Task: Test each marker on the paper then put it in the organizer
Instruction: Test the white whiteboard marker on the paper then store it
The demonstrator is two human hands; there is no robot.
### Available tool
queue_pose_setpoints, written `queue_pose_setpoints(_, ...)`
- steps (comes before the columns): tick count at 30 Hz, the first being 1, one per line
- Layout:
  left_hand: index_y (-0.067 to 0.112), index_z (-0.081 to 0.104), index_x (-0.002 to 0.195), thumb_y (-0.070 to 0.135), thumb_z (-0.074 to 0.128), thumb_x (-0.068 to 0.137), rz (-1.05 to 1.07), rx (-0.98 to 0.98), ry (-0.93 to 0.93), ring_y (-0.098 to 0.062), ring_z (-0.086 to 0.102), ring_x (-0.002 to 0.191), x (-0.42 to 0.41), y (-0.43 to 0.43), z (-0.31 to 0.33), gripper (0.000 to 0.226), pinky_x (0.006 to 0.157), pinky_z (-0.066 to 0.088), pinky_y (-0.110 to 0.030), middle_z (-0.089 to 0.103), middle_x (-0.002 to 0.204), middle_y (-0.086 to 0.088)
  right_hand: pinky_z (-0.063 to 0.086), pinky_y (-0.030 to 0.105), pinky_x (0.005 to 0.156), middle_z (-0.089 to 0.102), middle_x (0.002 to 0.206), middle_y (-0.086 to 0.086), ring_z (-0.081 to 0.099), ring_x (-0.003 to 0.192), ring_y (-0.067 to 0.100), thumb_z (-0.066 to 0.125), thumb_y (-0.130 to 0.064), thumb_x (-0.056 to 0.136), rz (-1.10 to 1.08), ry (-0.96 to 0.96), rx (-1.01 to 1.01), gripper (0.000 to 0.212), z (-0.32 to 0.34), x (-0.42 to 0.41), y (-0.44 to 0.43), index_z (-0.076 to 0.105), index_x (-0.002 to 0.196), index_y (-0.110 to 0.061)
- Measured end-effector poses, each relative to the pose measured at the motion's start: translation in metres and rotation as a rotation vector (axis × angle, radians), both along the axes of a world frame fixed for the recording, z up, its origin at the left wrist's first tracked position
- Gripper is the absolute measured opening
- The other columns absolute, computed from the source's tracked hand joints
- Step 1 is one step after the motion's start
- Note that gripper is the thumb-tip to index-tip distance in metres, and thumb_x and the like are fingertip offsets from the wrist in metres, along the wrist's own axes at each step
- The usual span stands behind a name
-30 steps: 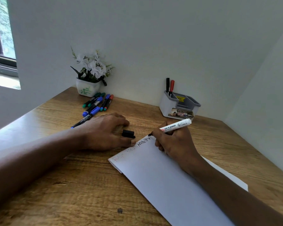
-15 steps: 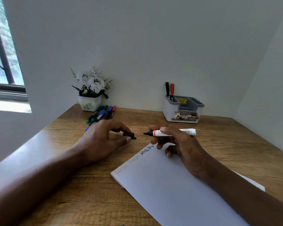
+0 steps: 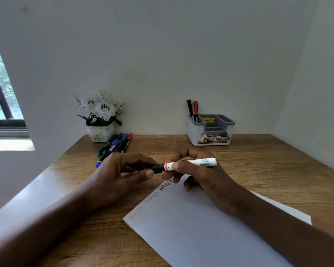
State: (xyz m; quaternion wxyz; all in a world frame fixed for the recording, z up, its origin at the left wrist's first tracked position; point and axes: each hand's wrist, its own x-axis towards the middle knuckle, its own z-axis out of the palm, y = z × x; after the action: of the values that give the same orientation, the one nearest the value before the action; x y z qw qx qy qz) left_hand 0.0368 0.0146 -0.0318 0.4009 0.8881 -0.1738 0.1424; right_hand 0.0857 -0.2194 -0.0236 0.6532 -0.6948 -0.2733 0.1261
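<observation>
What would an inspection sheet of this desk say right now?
Surface: wooden desk, paper with scribbles near its top edge.
Job's things: white marker held over the paper, black cap at its tip; loose markers by the pot; organizer holding two markers.
Clutter: flower pot.
Hands: left hand pinches the cap; right hand grips the marker.
Cables: nothing seen.
Surroundings: white walls, window at left.

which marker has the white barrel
The white-barrelled marker held between both hands, left hand at its black cap end. The loose markers by the flowerpot and those in the organizer are dark-bodied.
</observation>
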Motion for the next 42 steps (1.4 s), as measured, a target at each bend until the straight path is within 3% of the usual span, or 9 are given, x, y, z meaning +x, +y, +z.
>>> queue_pose_setpoints(8, 0.028, 0.077, 0.106, 0.027, 0.07, 0.092, -0.075, -0.138, -0.011, -0.023, 0.069, 0.086, -0.006, -0.005, -0.001, 0.016, 0.076, 0.056, -0.049, 0.076, 0.094, -0.004, 0.044, 0.024, 0.05, 0.074, 0.074, 0.013, 0.055, 0.055, 0.015, 0.076, -0.03, 0.077, -0.012, -0.015, 0.106, 0.02, 0.002, -0.002, -0.004, 0.077, 0.081, -0.01)
queue_pose_setpoints(15, 0.016, 0.079, 0.105, 0.018, 0.071, 0.089, -0.135, -0.279, 0.026, -0.027, 0.068, 0.085, -0.006, -0.006, -0.002, 0.018, 0.074, 0.056, -0.03, 0.076, 0.091, -0.01, 0.048, 0.025, 0.052, 0.073, 0.074, 0.019, 0.056, 0.056, 0.021, 0.075, -0.026, 0.075, -0.019, 0.048, 0.195, 0.045, 0.0, -0.003, 0.001, 0.068, 0.095, 0.014)
queue_pose_setpoints(19, 0.01, 0.077, 0.106, 0.017, 0.069, 0.09, -0.144, -0.296, 0.0, -0.021, 0.067, 0.082, -0.005, -0.01, -0.002, 0.019, 0.071, 0.053, -0.026, 0.076, 0.089, -0.011, 0.05, 0.026, 0.052, 0.074, 0.076, 0.02, 0.06, 0.056, 0.022, 0.07, -0.021, 0.084, 0.057, 0.067, 0.205, 0.015, 0.002, -0.002, 0.0, 0.075, 0.083, -0.007)
queue_pose_setpoints(23, 0.017, 0.076, 0.11, 0.026, 0.068, 0.093, -0.113, -0.25, -0.041, -0.023, 0.07, 0.088, -0.001, -0.016, 0.001, 0.02, 0.079, 0.057, -0.037, 0.076, 0.094, -0.008, 0.048, 0.027, 0.053, 0.073, 0.075, 0.018, 0.06, 0.058, 0.022, 0.065, -0.027, 0.087, 0.064, 0.022, 0.192, 0.017, 0.012, 0.004, -0.004, 0.074, 0.087, -0.012)
queue_pose_setpoints(29, 0.037, 0.05, 0.143, 0.07, 0.043, 0.09, 0.186, 0.306, -0.101, 0.012, 0.048, 0.125, 0.0, -0.008, 0.002, 0.064, 0.101, 0.048, -0.023, 0.056, 0.142, 0.021, 0.046, 0.032, 0.06, 0.076, 0.097, 0.017, 0.065, 0.081, 0.024, 0.056, -0.038, 0.093, -0.069, -0.092, 0.206, 0.036, 0.005, 0.017, -0.007, 0.073, 0.113, -0.014)
queue_pose_setpoints(32, 0.031, 0.03, 0.158, 0.073, 0.031, 0.089, 0.187, 0.478, 0.096, -0.002, 0.028, 0.147, 0.004, -0.007, -0.001, 0.081, 0.116, 0.027, -0.024, 0.031, 0.163, 0.012, 0.043, 0.03, 0.063, 0.074, 0.114, 0.014, 0.062, 0.089, 0.017, 0.046, -0.044, 0.09, -0.083, -0.037, 0.247, 0.047, 0.004, 0.021, -0.011, 0.072, 0.121, -0.019)
queue_pose_setpoints(35, 0.029, 0.022, 0.16, 0.073, 0.031, 0.094, 0.201, 0.58, 0.2, -0.009, 0.019, 0.153, 0.01, -0.003, -0.005, 0.08, 0.123, 0.022, -0.033, 0.018, 0.168, 0.009, 0.046, 0.028, 0.071, 0.07, 0.125, 0.008, 0.06, 0.092, 0.012, 0.048, -0.044, 0.099, -0.233, -0.073, 0.15, 0.035, 0.006, 0.022, -0.012, 0.076, 0.116, -0.032)
queue_pose_setpoints(39, 0.031, 0.022, 0.16, 0.073, 0.033, 0.094, 0.199, 0.616, 0.245, -0.009, 0.022, 0.152, 0.013, -0.002, -0.004, 0.078, 0.122, 0.025, -0.035, 0.018, 0.167, 0.014, 0.051, 0.014, 0.06, 0.077, 0.11, 0.003, 0.071, 0.085, 0.003, 0.06, -0.009, 0.099, -0.474, -0.221, 0.134, 0.024, 0.011, 0.026, -0.019, 0.075, 0.113, -0.022)
queue_pose_setpoints(42, 0.031, 0.02, 0.16, 0.076, 0.031, 0.091, 0.189, 0.622, 0.253, -0.009, 0.02, 0.152, 0.011, -0.001, -0.003, 0.083, 0.122, 0.022, -0.034, 0.016, 0.168, 0.013, 0.051, 0.014, 0.059, 0.078, 0.097, 0.004, 0.071, 0.077, 0.003, 0.063, -0.002, 0.096, -0.575, -0.303, 0.172, 0.022, 0.019, 0.028, -0.025, 0.071, 0.113, -0.014)
